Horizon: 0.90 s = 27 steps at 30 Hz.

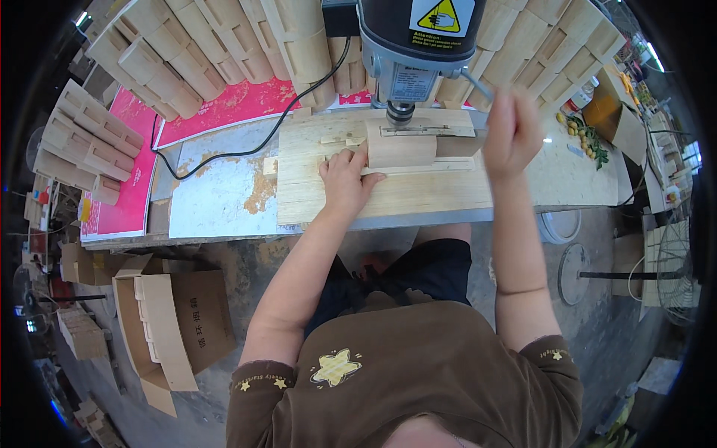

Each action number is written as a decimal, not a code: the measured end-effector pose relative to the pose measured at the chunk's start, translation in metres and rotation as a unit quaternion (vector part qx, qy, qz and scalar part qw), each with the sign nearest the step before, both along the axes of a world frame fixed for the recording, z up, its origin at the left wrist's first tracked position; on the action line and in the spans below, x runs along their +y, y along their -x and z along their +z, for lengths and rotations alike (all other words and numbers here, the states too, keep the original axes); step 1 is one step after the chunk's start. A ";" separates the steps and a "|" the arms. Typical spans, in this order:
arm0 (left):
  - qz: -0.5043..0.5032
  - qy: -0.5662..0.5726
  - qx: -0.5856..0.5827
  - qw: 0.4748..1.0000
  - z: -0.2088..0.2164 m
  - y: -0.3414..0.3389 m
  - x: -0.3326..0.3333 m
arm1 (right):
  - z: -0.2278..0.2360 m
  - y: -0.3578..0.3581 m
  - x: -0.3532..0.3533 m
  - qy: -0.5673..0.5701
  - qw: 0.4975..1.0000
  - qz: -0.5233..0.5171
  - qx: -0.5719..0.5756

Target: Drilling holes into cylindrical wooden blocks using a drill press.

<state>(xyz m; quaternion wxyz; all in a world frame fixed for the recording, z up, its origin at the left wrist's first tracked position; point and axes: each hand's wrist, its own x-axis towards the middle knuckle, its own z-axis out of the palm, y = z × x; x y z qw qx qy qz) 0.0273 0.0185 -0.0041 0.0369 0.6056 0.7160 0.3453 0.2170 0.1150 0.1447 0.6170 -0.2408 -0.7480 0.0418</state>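
Under the drill press [417, 45] lies a pale, curved wooden piece [402, 151] with a slot along its top. The drill chuck [399, 112] sits right over its far edge; the bit's tip is hard to make out. My left hand [347, 179] grips the piece's left end, fingers against its end and thumb along the near side. To the right, my raised right hand [514, 134] is closed at the end of the drill's lever [478, 84], slightly smeared by motion. A flat wooden board [321, 198] supports the piece.
Stacked slotted wooden cylinders [160, 71] line the bench's back, with more at left [89, 142]. A black cable [246, 151] crosses the left side. Yellow fruit with leaves [586, 138] lies at right. An open cardboard box [175, 328] stands on the floor.
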 end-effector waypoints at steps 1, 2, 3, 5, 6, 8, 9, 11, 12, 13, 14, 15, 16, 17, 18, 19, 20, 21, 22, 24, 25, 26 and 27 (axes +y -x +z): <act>-0.001 -0.001 -0.014 1.000 0.000 0.001 0.000 | 0.027 0.006 0.009 0.014 1.000 -0.002 -0.001; -0.001 -0.001 -0.015 1.000 0.000 0.003 -0.001 | 0.049 0.014 0.019 0.025 0.998 -0.035 -0.043; 0.002 0.011 -0.030 0.999 0.000 0.006 -0.002 | 0.066 0.025 0.032 0.037 0.994 -0.064 -0.085; 0.007 0.021 -0.035 0.999 0.008 0.006 -0.002 | 0.094 0.042 0.055 0.131 0.986 -0.075 -0.077; 0.002 0.009 -0.063 0.998 0.008 0.003 0.002 | 0.093 0.045 0.075 0.130 0.985 -0.078 -0.078; -0.008 -0.004 -0.093 0.996 0.010 -0.004 0.011 | 0.082 0.042 0.106 0.042 0.996 -0.052 -0.061; 0.003 0.007 -0.135 0.991 0.012 -0.005 0.012 | 0.074 0.037 0.108 0.042 0.996 -0.048 -0.062; 0.015 0.020 -0.177 0.984 0.011 -0.003 0.012 | 0.055 0.021 0.106 0.168 0.972 0.153 -0.055; 0.012 -0.006 -0.171 0.985 0.011 -0.001 0.011 | 0.043 0.017 0.093 0.199 0.965 0.162 -0.050; 0.009 -0.030 -0.165 0.986 0.011 0.001 0.009 | 0.029 0.012 0.075 0.229 0.958 0.170 -0.045; 0.008 -0.031 -0.167 0.985 0.007 0.003 0.012 | 0.011 0.001 0.063 0.233 0.954 0.160 -0.102; -0.015 -0.046 -0.196 0.979 0.001 0.005 0.015 | -0.006 -0.013 0.054 0.235 0.947 0.149 -0.158; -0.036 -0.058 -0.224 0.972 -0.004 0.007 0.015 | -0.026 -0.025 0.049 0.253 0.921 0.124 -0.267; -0.032 -0.056 -0.224 0.972 -0.001 0.010 0.010 | -0.045 -0.033 0.043 0.268 0.883 0.101 -0.372; -0.038 -0.064 -0.171 0.982 0.005 0.012 0.006 | -0.061 -0.042 0.039 0.298 0.886 0.101 -0.340; -0.037 -0.068 -0.115 0.990 0.011 0.019 -0.002 | -0.072 -0.045 0.034 0.329 0.887 0.109 -0.307; -0.023 -0.066 -0.113 0.991 0.017 0.028 -0.013 | -0.072 -0.046 0.026 0.327 0.884 0.122 -0.310; -0.066 -0.093 -0.147 0.982 0.023 0.037 -0.024 | -0.068 -0.050 0.016 0.346 0.878 0.150 -0.294; -0.108 -0.120 -0.180 0.970 0.029 0.048 -0.037 | -0.065 -0.052 0.007 0.364 0.871 0.179 -0.277; -0.110 -0.106 -0.227 0.962 0.045 0.075 -0.065 | -0.063 -0.060 -0.005 0.378 0.866 0.182 -0.272; -0.120 -0.093 -0.274 0.950 0.054 0.090 -0.081 | -0.064 -0.061 -0.009 0.393 0.862 0.177 -0.265; -0.092 -0.078 -0.370 0.921 0.064 0.103 -0.095 | -0.065 -0.062 -0.014 0.390 0.861 0.189 -0.267; -0.062 -0.063 -0.460 0.884 0.073 0.118 -0.108 | -0.067 -0.062 -0.018 0.392 0.857 0.193 -0.273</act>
